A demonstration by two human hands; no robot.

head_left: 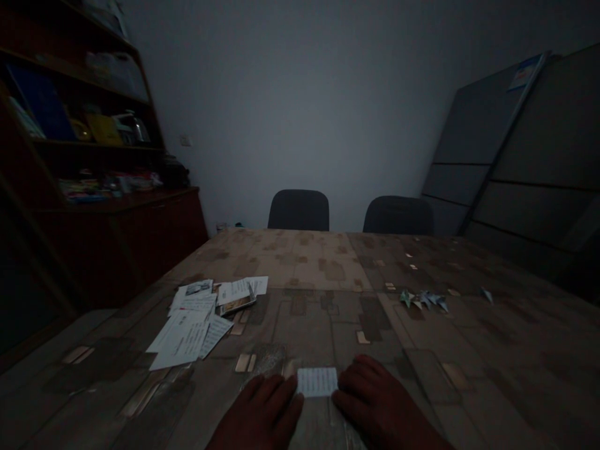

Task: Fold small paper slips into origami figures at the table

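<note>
1. The small printed paper rectangle (317,382) lies between the hands, near the bottom of the view, its long axis running left to right.
2. Left hand (265,406): fingers bent, close together, at the paper's left edge; pinching or merely touching, I cannot tell.
3. Right hand (375,397): fingers likewise curled at the right edge, grip unclear.
4. Patterned tablecloth (304,334) stretches ahead, between loose printed sheets (182,337) leftward and folded paper pieces (425,301) rightward.
</note>
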